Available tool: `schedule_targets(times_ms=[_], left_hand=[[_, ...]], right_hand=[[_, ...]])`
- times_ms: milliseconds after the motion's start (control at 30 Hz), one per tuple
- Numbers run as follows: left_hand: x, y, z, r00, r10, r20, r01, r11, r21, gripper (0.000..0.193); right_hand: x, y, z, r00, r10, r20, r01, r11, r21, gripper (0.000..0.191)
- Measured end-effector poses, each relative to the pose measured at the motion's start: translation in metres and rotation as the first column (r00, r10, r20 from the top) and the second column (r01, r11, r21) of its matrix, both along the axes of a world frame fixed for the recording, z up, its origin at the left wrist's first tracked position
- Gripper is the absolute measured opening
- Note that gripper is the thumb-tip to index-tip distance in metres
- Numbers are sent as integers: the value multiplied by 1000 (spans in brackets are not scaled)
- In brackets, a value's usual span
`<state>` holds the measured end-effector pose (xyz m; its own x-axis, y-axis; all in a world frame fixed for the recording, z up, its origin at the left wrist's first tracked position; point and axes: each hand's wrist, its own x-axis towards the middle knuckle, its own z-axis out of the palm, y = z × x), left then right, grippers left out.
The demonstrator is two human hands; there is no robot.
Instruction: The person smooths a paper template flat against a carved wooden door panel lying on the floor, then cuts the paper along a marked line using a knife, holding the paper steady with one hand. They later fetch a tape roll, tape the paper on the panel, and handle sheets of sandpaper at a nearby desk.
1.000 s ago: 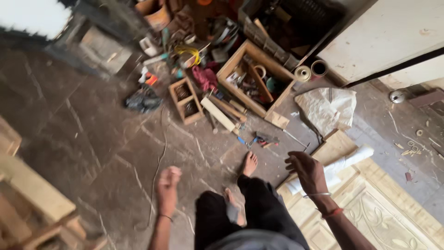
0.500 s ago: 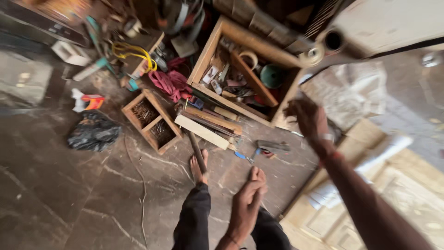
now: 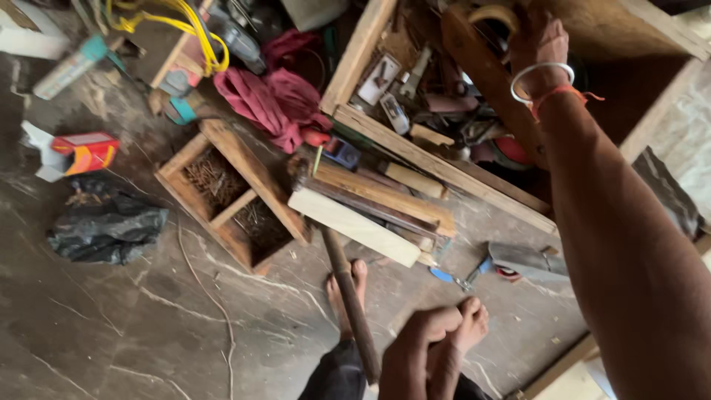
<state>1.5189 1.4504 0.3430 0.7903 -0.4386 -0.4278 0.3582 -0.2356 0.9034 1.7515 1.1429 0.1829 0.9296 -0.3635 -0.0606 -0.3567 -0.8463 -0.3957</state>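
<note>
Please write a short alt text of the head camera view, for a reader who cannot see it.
A person's right hand reaches into a large wooden toolbox full of tools, while the left hand hangs low near a dark stick. Beside the toolbox lie a red cloth and a small wooden nail tray.

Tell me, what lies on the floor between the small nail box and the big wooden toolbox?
In the head view, a red cloth and stacked wood pieces lie between the nail box and the toolbox.

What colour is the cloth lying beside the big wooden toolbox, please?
Dark red cloth, clearest in the head view.
</note>
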Motion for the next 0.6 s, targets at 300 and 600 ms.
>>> schedule_targets(times_ms=[300,600], left_hand=[[-21,10,1,998,32,-56,-23,988,153,24],[-22,-36,157,979,114,-172,-111,993,23,33]], right_hand=[[-38,16,52,954,6,300,35,991,-130,28],[-256,36,315,777,-601,-188,365,187,912,34]])
